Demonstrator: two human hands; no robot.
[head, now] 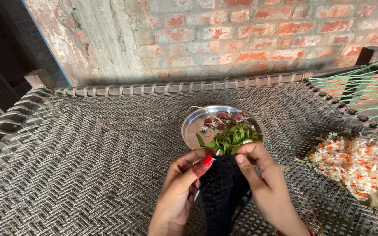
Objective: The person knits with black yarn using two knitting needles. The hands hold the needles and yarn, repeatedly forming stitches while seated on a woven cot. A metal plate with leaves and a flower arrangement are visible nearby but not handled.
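Note:
My left hand (181, 185) and my right hand (261, 175) both pinch the top of a black fuzzy bundle (222, 192) that hangs down between them. The left thumb has a red nail. Just beyond the hands sits a round steel plate (194, 124) holding green leaves (232, 136) and a few dark red petals (228, 117). A thin dry stalk (204, 110) lies across the plate's rim. The fingertips touch the bundle's upper edge, close to the leaves.
Everything rests on a woven rope cot (88, 153) with a wooden frame. A heap of white and orange flowers (357, 164) lies on leaves at the right. A brick wall (263, 35) stands behind; green netting (364, 87) is at the far right.

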